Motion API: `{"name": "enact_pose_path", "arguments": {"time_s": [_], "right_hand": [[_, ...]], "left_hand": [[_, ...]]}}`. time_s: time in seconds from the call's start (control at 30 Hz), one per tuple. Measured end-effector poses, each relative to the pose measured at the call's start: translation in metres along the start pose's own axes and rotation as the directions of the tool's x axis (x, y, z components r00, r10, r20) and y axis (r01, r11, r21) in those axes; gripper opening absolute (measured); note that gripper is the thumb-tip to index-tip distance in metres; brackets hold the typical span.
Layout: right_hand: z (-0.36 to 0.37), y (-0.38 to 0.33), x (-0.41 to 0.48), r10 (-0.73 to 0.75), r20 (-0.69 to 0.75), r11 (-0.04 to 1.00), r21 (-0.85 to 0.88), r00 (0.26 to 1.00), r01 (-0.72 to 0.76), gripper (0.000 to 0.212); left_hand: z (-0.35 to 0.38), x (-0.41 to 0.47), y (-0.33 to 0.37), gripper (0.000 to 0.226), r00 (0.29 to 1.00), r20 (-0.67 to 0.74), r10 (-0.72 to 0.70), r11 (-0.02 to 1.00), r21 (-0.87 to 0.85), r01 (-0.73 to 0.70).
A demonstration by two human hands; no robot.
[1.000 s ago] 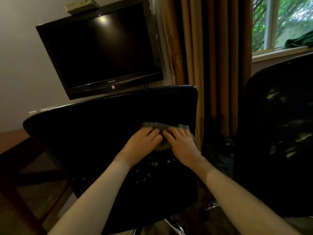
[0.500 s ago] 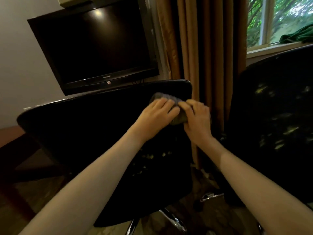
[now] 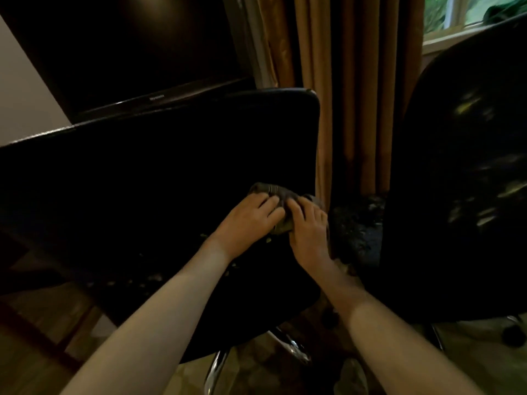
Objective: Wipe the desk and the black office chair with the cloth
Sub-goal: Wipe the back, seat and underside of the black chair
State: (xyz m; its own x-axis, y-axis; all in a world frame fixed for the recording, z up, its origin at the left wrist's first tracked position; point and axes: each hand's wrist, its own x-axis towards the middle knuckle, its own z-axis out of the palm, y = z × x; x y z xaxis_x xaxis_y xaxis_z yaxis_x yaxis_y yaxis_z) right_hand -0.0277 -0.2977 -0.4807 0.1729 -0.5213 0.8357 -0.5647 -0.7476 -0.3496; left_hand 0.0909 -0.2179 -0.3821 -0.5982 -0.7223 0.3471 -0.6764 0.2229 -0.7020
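Observation:
The black office chair [image 3: 159, 178] fills the middle of the head view, its backrest facing me and its right edge near the curtain. A bunched grey cloth [image 3: 278, 195] lies against the backrest close to that right edge. My left hand [image 3: 248, 219] presses on the cloth from the left with fingers laid flat. My right hand [image 3: 309, 226] presses on it from the right, fingers spread over it. Most of the cloth is hidden under both hands.
A second black chair [image 3: 462, 166] stands close on the right. A dark flat screen [image 3: 128, 47] hangs behind the chair. Brown curtains [image 3: 350, 95] hang between the chairs, with a window [image 3: 467, 10] top right. Chrome chair legs [image 3: 291, 347] show below; a wooden desk [image 3: 37, 303] is at left.
Both hands have slid the cloth down the backrest from near its top right corner to lower along the right edge. The camera has moved closer and tilted down.

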Motion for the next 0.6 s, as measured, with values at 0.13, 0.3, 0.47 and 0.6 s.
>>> {"name": "enact_pose_path", "arguments": {"time_s": [0.13, 0.3, 0.47, 0.6], "right_hand": [[0.028, 0.0, -0.05, 0.026, 0.255, 1.0, -0.002, 0.967, -0.026, 0.051], [0.036, -0.004, -0.081, -0.006, 0.873, 0.997, 0.04, 0.488, -0.059, 0.068], [0.017, -0.014, -0.087, -0.092, 0.793, 0.994, 0.041, 0.602, 0.098, 0.064], [0.003, -0.012, -0.065, -0.115, 0.5, 0.993, 0.065, 0.858, 0.095, 0.069]], "left_hand": [[0.031, -0.032, 0.028, 0.048, 0.99, 0.142, -0.001, 0.997, -0.079, 0.012], [0.046, -0.073, 0.067, 0.05, 0.813, 0.577, -0.078, 0.965, -0.161, 0.207], [0.029, -0.089, 0.078, 0.062, 0.858, 0.499, -0.124, 0.941, -0.215, 0.261], [0.013, -0.067, 0.056, 0.058, 0.971, 0.214, -0.104, 0.967, -0.209, 0.149]]}}
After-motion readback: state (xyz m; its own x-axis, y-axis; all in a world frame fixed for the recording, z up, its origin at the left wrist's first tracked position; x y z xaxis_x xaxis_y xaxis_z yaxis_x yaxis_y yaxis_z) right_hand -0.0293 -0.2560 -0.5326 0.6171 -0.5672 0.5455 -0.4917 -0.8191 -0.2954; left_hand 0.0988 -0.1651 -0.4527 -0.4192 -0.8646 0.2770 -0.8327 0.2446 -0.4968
